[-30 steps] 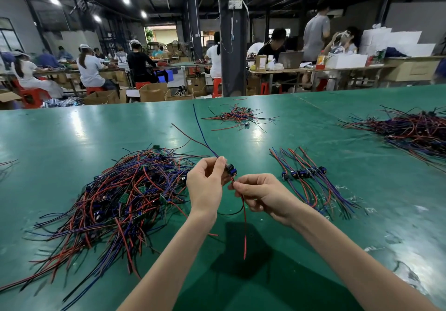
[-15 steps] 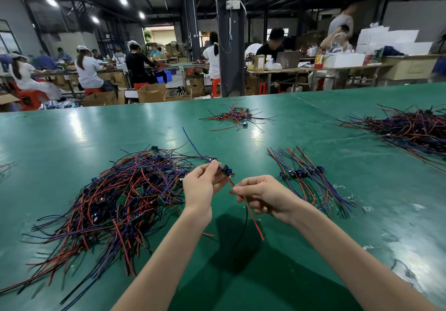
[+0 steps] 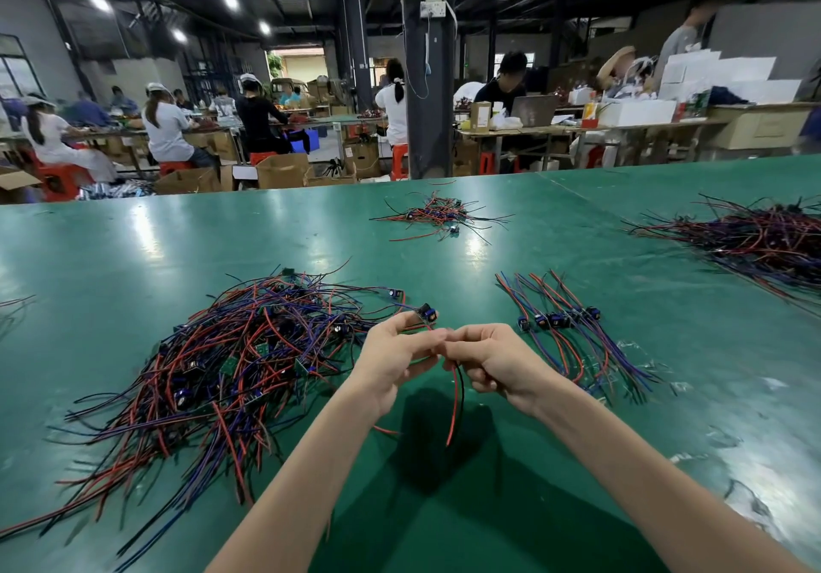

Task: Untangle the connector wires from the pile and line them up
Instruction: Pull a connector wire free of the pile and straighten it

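Observation:
A big tangled pile of red, blue and black connector wires (image 3: 222, 363) covers the green table (image 3: 133, 252) at my left. My left hand (image 3: 393, 357) pinches one connector wire (image 3: 454, 403) just below its dark blue connector (image 3: 427, 312). My right hand (image 3: 493, 361) touches the left one and pinches the same wire's red and black leads, which hang down between the hands. To the right lies a row of lined-up connector wires (image 3: 564, 332), their connectors side by side.
A small wire heap (image 3: 440, 215) lies farther back in the middle. Another large wire pile (image 3: 755, 239) sits at the far right. Scraps of clear plastic (image 3: 644, 350) lie near the lined-up row. Seated people work at tables beyond the table's far edge.
My hands have come together until they touch. The held wire's blue lead, which stuck up toward the back, has come down. The red and black leads now hang straight down.

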